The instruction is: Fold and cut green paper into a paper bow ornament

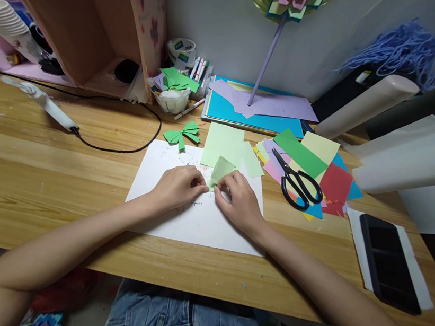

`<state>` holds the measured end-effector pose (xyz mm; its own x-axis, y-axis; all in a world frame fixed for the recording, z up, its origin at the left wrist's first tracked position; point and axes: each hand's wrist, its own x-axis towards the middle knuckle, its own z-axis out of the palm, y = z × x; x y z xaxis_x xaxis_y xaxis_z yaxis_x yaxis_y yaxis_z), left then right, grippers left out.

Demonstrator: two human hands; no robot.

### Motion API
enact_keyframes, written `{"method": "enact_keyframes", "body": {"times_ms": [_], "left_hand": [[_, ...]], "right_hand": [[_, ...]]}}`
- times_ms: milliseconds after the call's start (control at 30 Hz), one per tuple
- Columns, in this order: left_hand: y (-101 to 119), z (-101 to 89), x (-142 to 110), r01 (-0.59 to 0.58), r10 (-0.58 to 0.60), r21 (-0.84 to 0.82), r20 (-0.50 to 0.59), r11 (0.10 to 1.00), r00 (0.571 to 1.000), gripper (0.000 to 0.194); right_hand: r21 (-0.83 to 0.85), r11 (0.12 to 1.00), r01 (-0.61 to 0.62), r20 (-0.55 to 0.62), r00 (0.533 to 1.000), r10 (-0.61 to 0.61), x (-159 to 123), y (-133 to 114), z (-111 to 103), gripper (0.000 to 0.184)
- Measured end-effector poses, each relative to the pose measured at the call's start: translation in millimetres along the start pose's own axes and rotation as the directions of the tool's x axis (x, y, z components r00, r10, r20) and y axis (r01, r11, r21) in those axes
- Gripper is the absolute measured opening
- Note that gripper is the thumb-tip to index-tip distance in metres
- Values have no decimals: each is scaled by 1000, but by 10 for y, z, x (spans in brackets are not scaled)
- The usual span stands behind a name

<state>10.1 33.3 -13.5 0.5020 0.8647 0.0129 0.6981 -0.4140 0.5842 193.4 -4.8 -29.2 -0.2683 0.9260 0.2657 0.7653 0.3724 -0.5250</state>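
A small piece of light green paper (223,169) is pinched at its near end by both hands, over a white sheet (197,227) with pen marks. My left hand (178,185) grips its left side with thumb and forefinger. On the right side, my right hand (240,199) holds it the same way, the fingertips almost meeting. Just beyond the hands lie a larger light green sheet (222,139) and a narrower pale green strip (253,159). A folded green paper bow (183,135) rests at the white sheet's far left edge.
Black-handled scissors (297,179) lie on coloured paper scraps at the right. Farther right is a black phone-like slab (389,260). A white glue gun (49,104) with a black cord lies left. Behind stand a plastic cup of scraps (172,101) and stacked coloured paper (286,125).
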Motion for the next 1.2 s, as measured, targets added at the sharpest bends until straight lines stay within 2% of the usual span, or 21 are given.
{"method": "enact_keyframes", "body": {"times_ms": [200, 567, 733, 900, 1033, 1200], "left_hand": [[14, 2, 10, 32, -31, -5, 6, 999, 999, 17], [23, 12, 12, 50, -50, 16, -4, 999, 999, 16], [34, -12, 13, 66, -66, 23, 25, 998, 998, 13], [58, -66, 12, 119, -116, -42, 71, 992, 991, 11], [30, -66, 25, 148, -139, -91, 102, 985, 985, 13], [-28, -55, 41, 149, -130, -148, 131, 978, 983, 16]], "right_hand": [[-36, 999, 0, -1, 1000, -1, -4, 0, 20, 5], [-236, 971, 27, -19, 999, -32, -29, -16, 90, 11], [-281, 959, 48, -38, 997, -61, -41, 4, 106, 14], [-284, 958, 37, -40, 998, -50, -17, -4, 69, 13], [-274, 948, 160, 0, 986, -167, 3, 12, 2, 17], [-278, 875, 395, 112, 918, -379, 6, 84, -53, 27]]}}
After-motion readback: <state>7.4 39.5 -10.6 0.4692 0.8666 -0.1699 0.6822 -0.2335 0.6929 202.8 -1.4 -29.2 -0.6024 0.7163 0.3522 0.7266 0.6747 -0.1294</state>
